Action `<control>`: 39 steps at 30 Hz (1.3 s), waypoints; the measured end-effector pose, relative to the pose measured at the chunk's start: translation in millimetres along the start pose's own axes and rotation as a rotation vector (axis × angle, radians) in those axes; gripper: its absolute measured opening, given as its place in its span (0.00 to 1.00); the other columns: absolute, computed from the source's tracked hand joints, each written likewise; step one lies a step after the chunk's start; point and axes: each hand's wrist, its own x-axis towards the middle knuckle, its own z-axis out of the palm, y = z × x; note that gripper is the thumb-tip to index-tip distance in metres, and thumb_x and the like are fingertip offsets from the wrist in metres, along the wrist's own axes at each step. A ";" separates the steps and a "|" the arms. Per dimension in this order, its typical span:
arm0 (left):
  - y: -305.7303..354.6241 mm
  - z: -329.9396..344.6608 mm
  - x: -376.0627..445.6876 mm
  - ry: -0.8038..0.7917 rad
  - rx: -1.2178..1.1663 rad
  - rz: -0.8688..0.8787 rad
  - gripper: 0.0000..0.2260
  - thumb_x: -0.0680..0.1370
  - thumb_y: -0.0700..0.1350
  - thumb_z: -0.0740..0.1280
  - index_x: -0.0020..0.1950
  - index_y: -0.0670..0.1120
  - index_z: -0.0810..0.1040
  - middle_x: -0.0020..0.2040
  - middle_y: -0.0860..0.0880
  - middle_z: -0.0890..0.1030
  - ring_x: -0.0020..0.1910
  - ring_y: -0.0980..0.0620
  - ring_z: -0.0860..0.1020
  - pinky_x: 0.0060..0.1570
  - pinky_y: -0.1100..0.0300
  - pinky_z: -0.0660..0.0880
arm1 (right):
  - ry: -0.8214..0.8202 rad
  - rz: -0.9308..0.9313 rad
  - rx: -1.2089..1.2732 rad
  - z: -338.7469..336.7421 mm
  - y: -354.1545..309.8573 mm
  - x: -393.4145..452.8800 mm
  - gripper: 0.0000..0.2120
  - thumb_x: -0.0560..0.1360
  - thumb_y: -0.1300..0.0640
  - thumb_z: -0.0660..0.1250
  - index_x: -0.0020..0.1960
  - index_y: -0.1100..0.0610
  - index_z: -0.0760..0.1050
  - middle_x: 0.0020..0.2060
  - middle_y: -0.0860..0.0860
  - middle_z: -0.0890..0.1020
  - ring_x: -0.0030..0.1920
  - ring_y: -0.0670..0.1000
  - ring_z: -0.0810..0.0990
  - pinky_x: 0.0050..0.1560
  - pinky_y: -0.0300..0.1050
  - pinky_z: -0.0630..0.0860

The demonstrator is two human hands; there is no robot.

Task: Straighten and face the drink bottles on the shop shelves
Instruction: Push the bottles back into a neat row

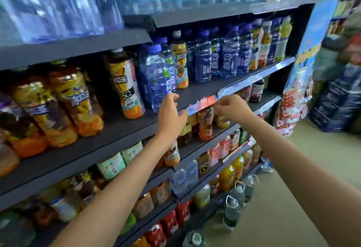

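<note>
A clear water bottle [156, 76] with a blue cap stands on the dark shelf [109, 129] near its front edge. My left hand [171, 116] reaches up to the bottle's base, fingers loosely spread and touching its lower right side. My right hand [232, 107] hovers to the right at the shelf's price strip [205, 103], fingers loosely curled, holding nothing I can make out. An orange-label juice bottle [128, 84] stands left of the water bottle, another [179, 61] behind it. A row of blue water bottles [224, 57] fills the shelf further right.
Large orange juice bottles [58, 106] crowd the shelf's left end. Wrapped water packs [58, 6] sit on the top shelf. Lower shelves hold several mixed drinks [205, 123]. Big water jugs [232, 207] stand on the floor. A blue display stand [310, 51] is at the aisle end.
</note>
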 end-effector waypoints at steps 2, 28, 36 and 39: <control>3.4 28.7 44.1 0.031 -0.005 0.015 0.19 0.77 0.38 0.64 0.66 0.40 0.66 0.63 0.43 0.69 0.61 0.45 0.71 0.59 0.53 0.69 | -0.013 -0.020 -0.025 -7.1 12.5 37.8 0.09 0.75 0.60 0.64 0.49 0.65 0.80 0.47 0.61 0.82 0.46 0.58 0.80 0.53 0.53 0.76; 49.7 140.2 226.2 0.548 0.533 0.026 0.29 0.67 0.42 0.75 0.65 0.36 0.69 0.59 0.37 0.72 0.58 0.38 0.71 0.59 0.51 0.66 | -0.352 -0.731 0.124 -38.3 35.2 274.5 0.38 0.66 0.60 0.77 0.69 0.60 0.61 0.62 0.55 0.71 0.53 0.55 0.75 0.48 0.41 0.69; 94.1 83.5 125.6 0.550 0.342 0.178 0.30 0.66 0.54 0.75 0.61 0.47 0.67 0.56 0.53 0.72 0.55 0.60 0.72 0.54 0.72 0.68 | -0.330 -0.922 0.341 -27.5 7.6 198.7 0.32 0.63 0.54 0.77 0.63 0.57 0.70 0.55 0.52 0.79 0.55 0.53 0.78 0.51 0.57 0.76; 98.5 42.1 82.8 0.691 0.363 0.249 0.29 0.65 0.56 0.74 0.60 0.52 0.66 0.53 0.58 0.72 0.54 0.67 0.72 0.52 0.74 0.68 | -0.353 -1.069 0.301 -30.8 -23.4 151.4 0.28 0.61 0.47 0.73 0.56 0.60 0.72 0.48 0.52 0.78 0.47 0.56 0.79 0.45 0.57 0.76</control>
